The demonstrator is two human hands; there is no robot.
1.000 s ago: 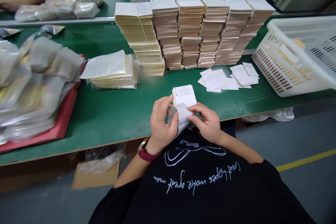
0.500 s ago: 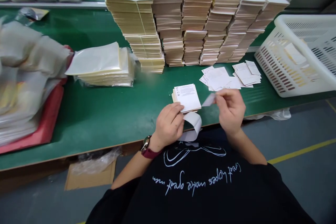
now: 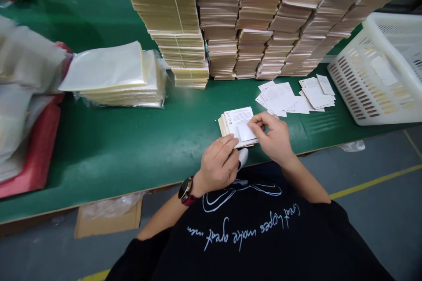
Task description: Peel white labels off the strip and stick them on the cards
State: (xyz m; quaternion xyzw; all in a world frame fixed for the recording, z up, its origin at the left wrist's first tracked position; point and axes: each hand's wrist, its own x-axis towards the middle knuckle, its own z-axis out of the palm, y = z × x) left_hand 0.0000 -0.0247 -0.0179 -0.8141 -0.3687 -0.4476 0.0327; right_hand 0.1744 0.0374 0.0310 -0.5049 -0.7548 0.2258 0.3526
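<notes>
A small stack of printed white cards (image 3: 233, 117) lies on the green table in front of me. My right hand (image 3: 273, 137) pinches the edge of a small white label (image 3: 245, 132), which lies against the lower part of the top card. Beside the stack's near left corner, my left hand (image 3: 220, 161) is curled, its fingertips touching the cards. A white label strip (image 3: 243, 157) comes out from under those fingers, mostly hidden by them. Loose white cards (image 3: 277, 98) are spread just beyond my right hand.
Tall stacks of cards (image 3: 220, 13) line the back of the table. A white slotted basket (image 3: 369, 83) stands at the right. On the left are a wrapped pile of sheets (image 3: 108, 70) and a red tray (image 3: 42, 149) with plastic-bagged items.
My right hand has moved left, bringing the label from beside the stack onto the top card. The strip's loop under my left hand has mostly gone from sight. The view has shifted closer.
</notes>
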